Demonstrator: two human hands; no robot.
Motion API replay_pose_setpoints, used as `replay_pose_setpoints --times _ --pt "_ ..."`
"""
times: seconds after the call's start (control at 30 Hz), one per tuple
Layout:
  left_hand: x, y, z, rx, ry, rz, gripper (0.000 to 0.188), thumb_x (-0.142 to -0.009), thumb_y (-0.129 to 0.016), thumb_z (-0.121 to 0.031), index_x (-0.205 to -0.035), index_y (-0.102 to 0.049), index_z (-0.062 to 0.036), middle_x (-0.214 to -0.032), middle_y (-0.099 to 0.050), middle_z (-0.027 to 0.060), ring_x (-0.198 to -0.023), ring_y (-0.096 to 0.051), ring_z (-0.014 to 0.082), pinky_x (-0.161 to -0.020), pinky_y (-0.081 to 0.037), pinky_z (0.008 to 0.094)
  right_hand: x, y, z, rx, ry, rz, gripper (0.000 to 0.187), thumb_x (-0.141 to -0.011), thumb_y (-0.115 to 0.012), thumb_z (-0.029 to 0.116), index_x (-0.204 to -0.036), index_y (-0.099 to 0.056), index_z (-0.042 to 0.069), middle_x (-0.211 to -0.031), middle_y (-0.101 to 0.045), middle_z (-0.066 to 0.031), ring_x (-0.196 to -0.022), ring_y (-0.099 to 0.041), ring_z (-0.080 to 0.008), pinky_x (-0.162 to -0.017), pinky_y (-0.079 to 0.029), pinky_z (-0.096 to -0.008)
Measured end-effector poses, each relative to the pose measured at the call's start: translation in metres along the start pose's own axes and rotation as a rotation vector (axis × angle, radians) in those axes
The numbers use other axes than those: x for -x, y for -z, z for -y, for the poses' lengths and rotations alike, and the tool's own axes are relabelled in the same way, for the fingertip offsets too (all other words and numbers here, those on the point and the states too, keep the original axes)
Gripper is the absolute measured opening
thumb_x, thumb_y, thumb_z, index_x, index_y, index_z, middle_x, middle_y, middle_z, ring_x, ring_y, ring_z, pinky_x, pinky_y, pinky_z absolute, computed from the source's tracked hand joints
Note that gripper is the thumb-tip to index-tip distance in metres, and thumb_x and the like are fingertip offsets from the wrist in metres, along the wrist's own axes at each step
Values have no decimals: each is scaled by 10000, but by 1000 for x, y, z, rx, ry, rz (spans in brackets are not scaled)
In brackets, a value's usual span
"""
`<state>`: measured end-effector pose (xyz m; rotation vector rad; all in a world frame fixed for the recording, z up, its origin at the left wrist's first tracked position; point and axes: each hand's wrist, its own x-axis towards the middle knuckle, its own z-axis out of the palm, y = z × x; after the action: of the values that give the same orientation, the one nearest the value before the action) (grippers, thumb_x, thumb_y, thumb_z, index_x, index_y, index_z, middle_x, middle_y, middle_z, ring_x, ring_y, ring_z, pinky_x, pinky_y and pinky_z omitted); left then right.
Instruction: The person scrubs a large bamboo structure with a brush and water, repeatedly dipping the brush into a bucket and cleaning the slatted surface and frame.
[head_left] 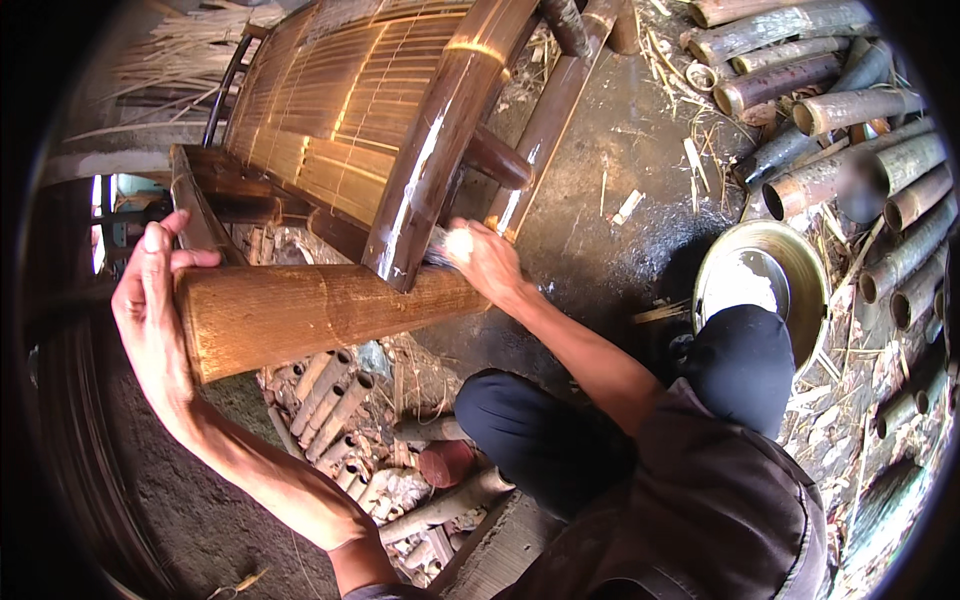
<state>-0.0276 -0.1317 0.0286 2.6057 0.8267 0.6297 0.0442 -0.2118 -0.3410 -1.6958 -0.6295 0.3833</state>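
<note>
A piece of bamboo furniture, with a slatted panel and dark, wet poles, lies tilted before me. Its thick brown bamboo leg points left toward me. My left hand rests against the leg's cut end, fingers stretched out and apart above its top edge. Behind the joint of this leg and a dark glossy pole, my right hand is closed around a pale, wet-looking wad. The wad is mostly hidden by the pole and my fingers, so its kind cannot be told.
A metal basin with whitish liquid stands by my knee at right. Cut bamboo poles are piled along the right side. Short bamboo pieces and scraps lie below the leg. The concrete floor is wet in places.
</note>
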Motion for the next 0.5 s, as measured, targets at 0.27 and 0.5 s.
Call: replay_pose_setpoints --times 0.27,0.5 --pt "0 -3 -2 -18 -6 35 489 -950 -508 -452 -1084 -657 -5 -773 -652 63 -764 -538 93 -836 -394 310 -9 -44 13 -572 -125 -612 277 -843 -669 191 -984 -532 -4 -976 -543 -101 -823 -572 -211 -716 -481 -353" --pt "-4 -14 -7 69 4 23 465 -947 -526 -436 -1109 -649 -19 -682 -634 51 -673 -518 66 -771 -401 277 -49 -42 -29 -713 -494 -633 337 -857 -654 196 -1048 -497 -33 -930 -508 -194 -873 -553 -332 -787 -441 -423"
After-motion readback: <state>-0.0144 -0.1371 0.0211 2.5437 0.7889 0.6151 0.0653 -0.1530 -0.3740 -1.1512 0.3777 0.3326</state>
